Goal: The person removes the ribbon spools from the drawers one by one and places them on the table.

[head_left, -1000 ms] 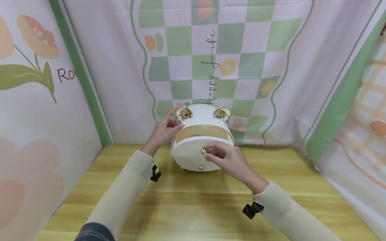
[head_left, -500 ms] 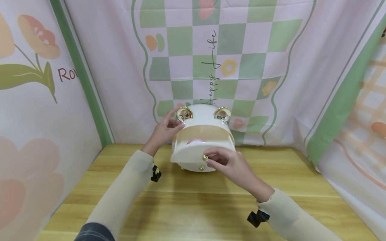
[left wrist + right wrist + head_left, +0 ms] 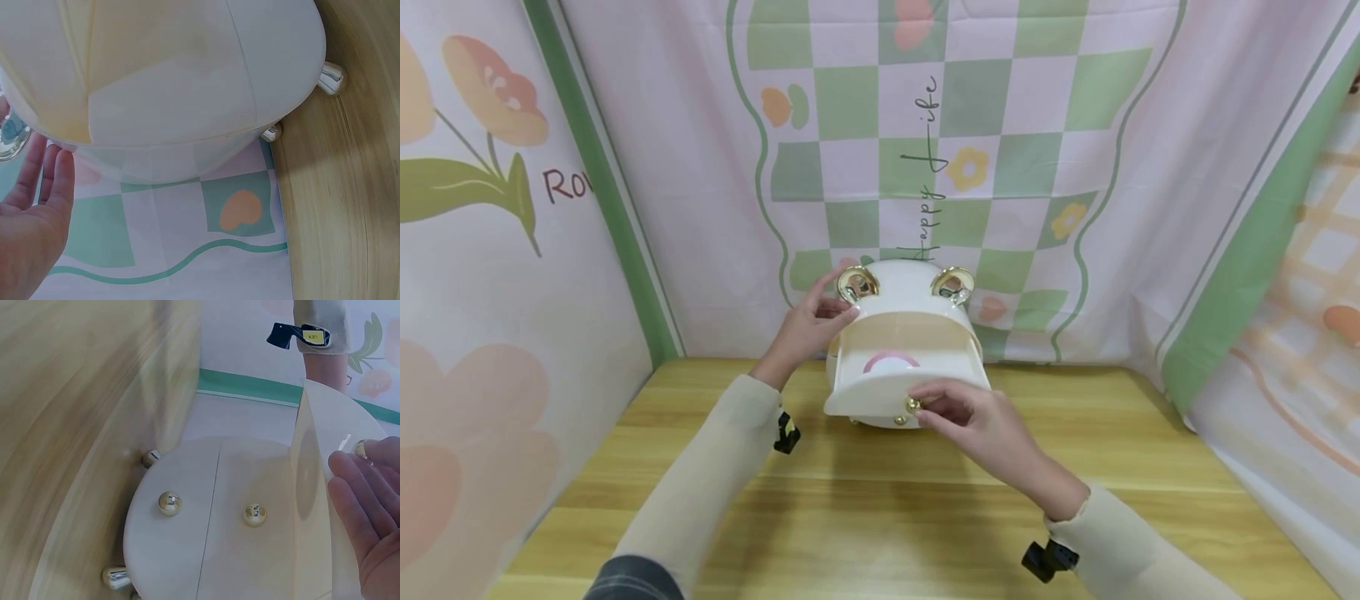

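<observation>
A white rounded storage box [image 3: 901, 287] with two gold ring-shaped ears [image 3: 857, 285] stands at the back of the table. Its top drawer [image 3: 865, 392] is pulled out, and a pink arc-shaped thing [image 3: 891, 360], partly hidden by the drawer front, shows inside. My right hand [image 3: 988, 429] pinches the gold knob [image 3: 913, 404] on that drawer between thumb and fingers. My left hand [image 3: 808, 329] rests against the box's left side by the ear, its fingers nearly straight in the left wrist view. Below the drawer, more gold knobs [image 3: 254, 514] show in the right wrist view.
The box stands on short gold feet [image 3: 115, 577] on a wood-grain table [image 3: 880, 517]. Right behind it hangs a patterned cloth [image 3: 910, 167]. More printed cloth [image 3: 505, 317] closes off the left side, and another sheet [image 3: 1285, 350] the right.
My right hand has moved down and toward me, drawing the top drawer further out. More of its inside and the pink arc now show. My left hand has stayed in place.
</observation>
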`<state>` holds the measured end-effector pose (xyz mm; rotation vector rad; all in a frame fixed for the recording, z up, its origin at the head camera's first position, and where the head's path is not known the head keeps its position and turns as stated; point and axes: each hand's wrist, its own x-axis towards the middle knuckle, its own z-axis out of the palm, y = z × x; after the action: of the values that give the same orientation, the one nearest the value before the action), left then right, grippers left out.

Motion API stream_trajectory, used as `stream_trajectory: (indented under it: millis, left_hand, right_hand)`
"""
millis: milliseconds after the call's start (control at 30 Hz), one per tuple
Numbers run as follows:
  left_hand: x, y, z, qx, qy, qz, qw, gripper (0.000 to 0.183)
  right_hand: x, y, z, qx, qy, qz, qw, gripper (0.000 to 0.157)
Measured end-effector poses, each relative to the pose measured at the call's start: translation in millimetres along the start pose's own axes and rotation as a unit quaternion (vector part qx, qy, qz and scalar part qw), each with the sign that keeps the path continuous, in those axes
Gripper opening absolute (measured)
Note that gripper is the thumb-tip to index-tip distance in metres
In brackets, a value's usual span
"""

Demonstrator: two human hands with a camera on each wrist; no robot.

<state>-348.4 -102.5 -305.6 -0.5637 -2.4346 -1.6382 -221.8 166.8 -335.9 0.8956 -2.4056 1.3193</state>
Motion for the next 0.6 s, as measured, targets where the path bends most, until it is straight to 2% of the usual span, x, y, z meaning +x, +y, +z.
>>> stream_trajectory:
  millis: [300, 600]
  left_hand:
    - [0.4, 0.0, -0.4, -0.008, -0.002, -0.007, 0.9999, 0.068]
    - [0.0, -1.2, -0.4, 0.004, -0.001, -0.003, 1.0, 0.067]
  right_hand:
    - [-5.1, 3.0, 3.1, 0.006, 0.016, -0.032, 0.999, 0.023]
    - [-5.5, 3.3, -3.3, -0.007, -0.004, -0.052, 0.999, 0.028]
